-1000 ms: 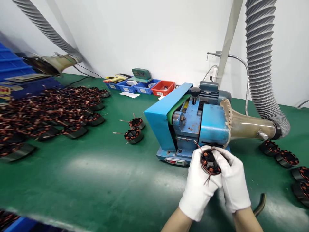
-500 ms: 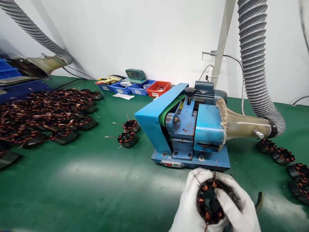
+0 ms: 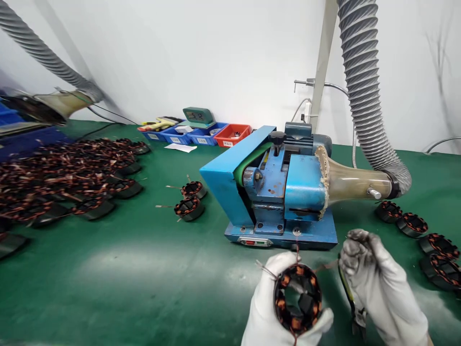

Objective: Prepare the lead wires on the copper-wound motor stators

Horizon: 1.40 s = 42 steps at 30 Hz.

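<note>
My left hand (image 3: 264, 305), in a white glove, grips a ring-shaped motor stator (image 3: 279, 300) with copper windings and a black rim. Thin wire leads stick out from its top and left, and one hangs at the bottom. On the right, my gloved right hand (image 3: 374, 278) has its fingers closed, the fingertips dark with dirt. A copper wire lead (image 3: 326, 265) runs from the stator to these fingertips, where the pinch looks blurred. Below that hand a pair of cutting pliers (image 3: 357, 318) with green handles lies on the table, partly covered by it.
A blue belt sander (image 3: 268, 180) with a suction hose (image 3: 363, 81) stands ahead. Two stators (image 3: 189, 209) sit left of it, several more (image 3: 412, 224) to the right. A large pile of stators (image 3: 72, 178) fills the left. Small bins (image 3: 234, 134) and a clock line the wall.
My right hand has come off the stator's ring and moved right, drawing a wire lead out sideways. The pliers' jaws now show. The view has shifted slightly right.
</note>
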Each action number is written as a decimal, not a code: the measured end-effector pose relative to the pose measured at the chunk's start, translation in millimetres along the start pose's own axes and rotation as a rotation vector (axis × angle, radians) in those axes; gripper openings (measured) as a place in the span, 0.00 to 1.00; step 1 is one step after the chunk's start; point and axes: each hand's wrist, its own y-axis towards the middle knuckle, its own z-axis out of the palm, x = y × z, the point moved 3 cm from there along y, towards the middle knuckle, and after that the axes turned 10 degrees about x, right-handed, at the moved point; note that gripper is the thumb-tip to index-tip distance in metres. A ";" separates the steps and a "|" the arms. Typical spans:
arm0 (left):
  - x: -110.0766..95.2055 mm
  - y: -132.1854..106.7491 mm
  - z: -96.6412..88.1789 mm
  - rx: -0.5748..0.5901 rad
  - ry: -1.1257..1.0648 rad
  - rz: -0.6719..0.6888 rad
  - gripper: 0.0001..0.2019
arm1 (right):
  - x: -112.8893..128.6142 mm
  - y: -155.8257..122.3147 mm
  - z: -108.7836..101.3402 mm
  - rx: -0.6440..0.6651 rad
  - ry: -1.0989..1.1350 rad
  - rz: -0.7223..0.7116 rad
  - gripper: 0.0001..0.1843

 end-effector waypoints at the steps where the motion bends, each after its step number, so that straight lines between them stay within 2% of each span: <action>1: 0.9 2.6 -2.0 -0.006 -0.026 -0.009 0.26 | 0.5 0.9 2.3 -0.038 -0.011 -0.046 0.15; 4: 3.6 14.1 -3.9 0.016 -0.015 -0.007 0.24 | -9.0 3.3 20.4 -0.053 -0.257 -0.040 0.18; 7: 0.6 21.6 0.2 0.029 0.093 0.069 0.24 | -18.1 8.3 37.4 -0.048 -0.434 -0.006 0.08; 9: -6.5 20.8 4.4 0.020 0.199 0.174 0.23 | -17.6 14.1 39.4 -0.042 -0.350 0.037 0.07; 11: -13.9 16.2 8.4 0.018 0.293 0.279 0.21 | -12.0 20.2 33.9 -0.029 -0.158 0.056 0.10; 13: -16.0 11.2 10.3 0.019 0.320 0.329 0.20 | -3.4 23.5 23.6 -0.064 -0.039 -0.031 0.11; 16: -6.9 9.0 8.9 -0.030 0.269 0.307 0.25 | -2.0 19.2 13.7 -0.159 -0.202 -0.143 0.09; 19: 5.7 18.0 6.8 -0.128 0.200 0.259 0.29 | -21.6 13.1 23.4 -0.080 -0.439 -0.063 0.11; 21: 7.8 29.6 7.7 -0.155 0.167 0.252 0.31 | -35.3 14.0 32.2 -0.050 -0.490 -0.031 0.12; 25: -1.5 55.9 12.1 -0.157 0.135 0.220 0.34 | -45.8 30.1 37.9 -0.105 -0.395 -0.015 0.14; 29: -9.9 70.5 14.5 -0.134 0.218 0.242 0.34 | -39.4 43.4 36.2 -0.066 -0.436 -0.042 0.12; 34: -4.6 70.7 15.1 -0.080 0.308 0.249 0.33 | -34.2 39.1 30.4 -0.077 -0.497 -0.046 0.15; 42: -3.7 72.1 25.8 -0.082 0.233 0.250 0.33 | -31.2 40.0 26.5 -0.083 -0.507 -0.050 0.13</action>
